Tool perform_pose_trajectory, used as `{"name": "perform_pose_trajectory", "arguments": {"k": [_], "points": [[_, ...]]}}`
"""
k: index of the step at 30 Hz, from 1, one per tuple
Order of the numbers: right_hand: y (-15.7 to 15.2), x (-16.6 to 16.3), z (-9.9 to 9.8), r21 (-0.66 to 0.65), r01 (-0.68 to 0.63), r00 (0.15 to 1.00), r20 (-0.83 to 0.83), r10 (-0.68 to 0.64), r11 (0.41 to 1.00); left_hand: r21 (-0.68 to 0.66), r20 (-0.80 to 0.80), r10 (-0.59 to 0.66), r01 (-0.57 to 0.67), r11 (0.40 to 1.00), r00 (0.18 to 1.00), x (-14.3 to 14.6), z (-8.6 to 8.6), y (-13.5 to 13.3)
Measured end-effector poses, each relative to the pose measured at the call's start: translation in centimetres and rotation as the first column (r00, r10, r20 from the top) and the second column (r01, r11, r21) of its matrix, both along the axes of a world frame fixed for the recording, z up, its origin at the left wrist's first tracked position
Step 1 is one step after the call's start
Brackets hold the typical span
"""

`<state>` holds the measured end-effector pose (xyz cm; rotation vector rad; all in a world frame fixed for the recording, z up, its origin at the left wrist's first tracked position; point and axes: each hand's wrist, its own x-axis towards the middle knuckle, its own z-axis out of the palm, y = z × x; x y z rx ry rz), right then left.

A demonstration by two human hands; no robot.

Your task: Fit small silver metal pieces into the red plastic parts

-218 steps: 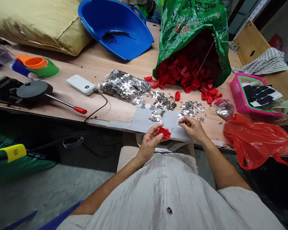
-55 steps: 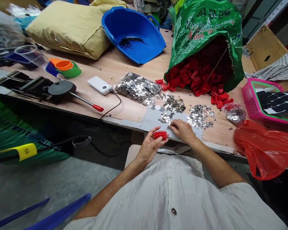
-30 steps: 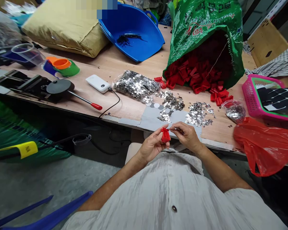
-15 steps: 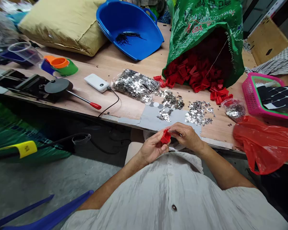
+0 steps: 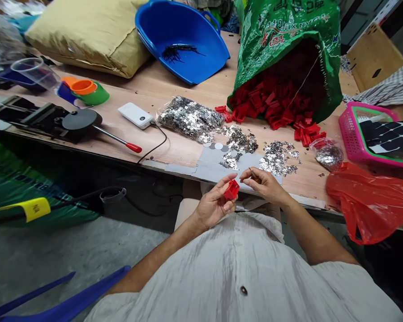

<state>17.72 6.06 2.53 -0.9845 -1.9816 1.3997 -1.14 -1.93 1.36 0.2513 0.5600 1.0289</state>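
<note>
A small red plastic part (image 5: 231, 190), like a little open box, sits between the thumb and fingers of my left hand (image 5: 212, 205), just off the table's front edge. My right hand (image 5: 263, 185) is a short gap to the right of it, fingers curled and thumb pressed near them; whatever they pinch is too small to make out. Beyond my hands lie loose piles of small silvery metal pieces (image 5: 277, 158) on a grey sheet (image 5: 208, 167). A clear bag of the same metal pieces (image 5: 190, 118) lies behind. More red parts (image 5: 272, 103) spill from a green sack (image 5: 255, 40).
To the left a hand press with a red-tipped lever (image 5: 116, 139) stands near a white power bank (image 5: 136, 115) with its cable. A blue basin (image 5: 201, 58) and a tan sack (image 5: 90, 36) are at the back. At right are a pink basket (image 5: 351, 134) and red bag (image 5: 372, 201).
My right hand has drawn away from the red part, slightly right and up. My left hand keeps hold of the part, with its index finger now more extended.
</note>
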Motion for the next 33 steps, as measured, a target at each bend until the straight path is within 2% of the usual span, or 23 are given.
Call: {"name": "perform_pose_trajectory", "arguments": {"k": [4, 9, 12, 14, 16, 18, 19, 21, 23, 25, 27, 30, 33], "points": [[-0.1, -0.6, -0.3, -0.113, -0.047, 0.999, -0.017, 0.045, 0.993, 0.001, -0.001, -0.027, 0.027, 1.0, 1.0, 0.1, -0.1, 0.1], [-0.2, -1.1, -1.5, -0.203, -0.142, 0.986, -0.116, 0.12, 0.969, -0.025, -0.03, -0.149, 0.148, 0.989, 0.988, -0.1, -0.6, 0.5], [-0.6, -1.0, -2.6, -0.188, -0.087, 0.995, -0.07, 0.075, 0.978, -0.033, -0.101, -0.171, 0.169, 0.985, 0.98, -0.1, -0.9, 0.8], [-0.9, -0.7, -3.1, -0.172, -0.012, 1.0, -0.02, 0.009, 0.985, -0.002, -0.263, -0.149, 0.154, 0.988, 0.953, 0.0, -1.0, 0.8], [-1.3, -0.3, -3.3, -0.149, 0.08, 0.997, 0.015, -0.079, 0.986, 0.114, -0.537, -0.062, 0.145, 0.983, 0.841, 0.1, -1.2, 0.7], [-1.8, 0.0, -3.2, -0.114, 0.164, 0.986, 0.035, -0.161, 0.98, 0.314, -0.785, 0.136, 0.2, 0.928, 0.605, 0.3, -1.4, 0.5], [-2.1, 0.2, -3.1, -0.094, 0.19, 0.981, 0.045, -0.187, 0.977, 0.416, -0.842, 0.264, 0.254, 0.873, 0.47, 0.3, -1.6, 0.4], [-2.6, 0.2, -2.8, -0.072, 0.209, 0.977, 0.05, -0.206, 0.975, 0.571, -0.821, 0.507, 0.37, 0.733, 0.263, 0.3, -1.9, 0.3], [-3.0, 0.2, -2.7, -0.081, 0.216, 0.976, 0.027, -0.215, 0.973, 0.657, -0.727, 0.666, 0.451, 0.604, 0.168, 0.3, -2.1, 0.3], [-3.1, 0.1, -2.8, -0.143, 0.226, 0.972, -0.035, -0.233, 0.964, 0.696, -0.659, 0.736, 0.494, 0.521, 0.152, 0.2, -2.2, 0.5], [-3.2, 0.0, -3.0, -0.262, 0.214, 0.961, -0.116, -0.251, 0.941, 0.717, -0.64, 0.745, 0.496, 0.49, 0.189, 0.2, -2.0, 0.6], [-3.3, 0.1, -3.2, -0.447, 0.16, 0.945, -0.189, -0.267, 0.88, 0.737, -0.658, 0.699, 0.429, 0.522, 0.28, 0.2, -1.7, 0.6], [-3.5, 0.3, -3.1, -0.545, 0.129, 0.945, -0.186, -0.27, 0.828, 0.714, -0.7, 0.618, 0.335, 0.615, 0.358, 0.3, -1.5, 0.4]]}}
